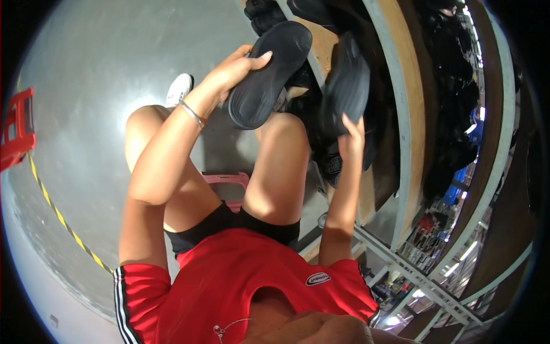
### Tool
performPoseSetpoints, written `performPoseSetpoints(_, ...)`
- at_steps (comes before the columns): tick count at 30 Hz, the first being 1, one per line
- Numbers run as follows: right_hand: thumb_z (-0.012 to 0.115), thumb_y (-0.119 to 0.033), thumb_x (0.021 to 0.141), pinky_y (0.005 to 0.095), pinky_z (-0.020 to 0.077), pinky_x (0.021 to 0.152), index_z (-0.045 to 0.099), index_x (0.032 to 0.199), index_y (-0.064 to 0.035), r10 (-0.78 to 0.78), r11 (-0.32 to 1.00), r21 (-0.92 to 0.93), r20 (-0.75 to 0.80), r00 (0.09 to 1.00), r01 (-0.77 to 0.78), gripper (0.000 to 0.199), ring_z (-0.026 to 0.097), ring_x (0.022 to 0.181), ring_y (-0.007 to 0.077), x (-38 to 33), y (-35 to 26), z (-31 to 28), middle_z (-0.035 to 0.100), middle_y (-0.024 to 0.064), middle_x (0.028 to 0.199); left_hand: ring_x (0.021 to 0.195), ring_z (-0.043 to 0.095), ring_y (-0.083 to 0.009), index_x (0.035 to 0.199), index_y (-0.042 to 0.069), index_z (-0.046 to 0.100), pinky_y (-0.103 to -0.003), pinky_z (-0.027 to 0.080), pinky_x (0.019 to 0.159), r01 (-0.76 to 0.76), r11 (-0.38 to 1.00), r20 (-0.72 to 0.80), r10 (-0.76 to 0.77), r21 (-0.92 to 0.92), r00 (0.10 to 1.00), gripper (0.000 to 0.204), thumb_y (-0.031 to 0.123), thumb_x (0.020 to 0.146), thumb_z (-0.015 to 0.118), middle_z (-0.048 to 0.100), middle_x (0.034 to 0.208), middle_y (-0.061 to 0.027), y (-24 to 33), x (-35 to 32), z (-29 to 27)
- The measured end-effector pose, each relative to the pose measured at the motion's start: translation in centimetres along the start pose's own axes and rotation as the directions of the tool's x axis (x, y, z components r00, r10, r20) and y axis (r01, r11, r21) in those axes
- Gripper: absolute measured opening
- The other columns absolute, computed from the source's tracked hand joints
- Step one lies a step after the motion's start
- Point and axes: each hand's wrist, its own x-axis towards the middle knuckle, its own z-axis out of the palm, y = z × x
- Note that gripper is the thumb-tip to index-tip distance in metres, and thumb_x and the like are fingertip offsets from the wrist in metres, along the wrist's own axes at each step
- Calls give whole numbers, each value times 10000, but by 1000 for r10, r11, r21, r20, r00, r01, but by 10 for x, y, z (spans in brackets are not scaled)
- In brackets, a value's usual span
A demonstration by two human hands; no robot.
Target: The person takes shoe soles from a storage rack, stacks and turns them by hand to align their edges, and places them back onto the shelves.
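Observation:
In my left hand [239, 71] is a black shoe sole [275, 74], gripped at its side edge with the thumb lying across its broad face. It is held tilted above my knee, in front of the rack. My right hand [352, 136] pinches the lower end of a second black shoe sole [347, 86], which stands nearly upright at the shelf opening and is a little blurred. The two soles are apart. Whether an upper is attached behind either one is hidden.
A metal-framed rack [405, 114] with wooden shelves rises on the right, holding dark shoes [450, 51]. Under my legs is a pink stool [232, 179]. A red plastic stool [22, 129] stands at far left beside yellow-black floor tape [62, 221].

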Motion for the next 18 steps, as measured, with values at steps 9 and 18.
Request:
performPoseSetpoints(9, 699, -177, 741, 280, 497, 805, 595, 1067, 17, 232, 865, -485, 158, 960, -129, 393, 641, 857, 172, -6, -58, -2, 656, 83, 963, 1115, 558, -176, 1364, -37, 375, -320, 451, 979, 334, 922, 662, -127, -197, 739, 726, 426, 881, 657, 561, 1233, -116, -44, 4, 13)
performPoseSetpoints(18, 692, -292, 884, 283, 499, 697, 620, 915, 4, 3, 984, -170, -266, 964, -50, 306, 623, 778, 163, 189, -15, 63, 628, 65, 811, 1145, 513, -268, 1331, -48, 385, -352, 403, 995, 107, 988, 203, -127, 109, 971, 796, 160, 658, 756, 542, 1197, -189, -43, 2, 8)
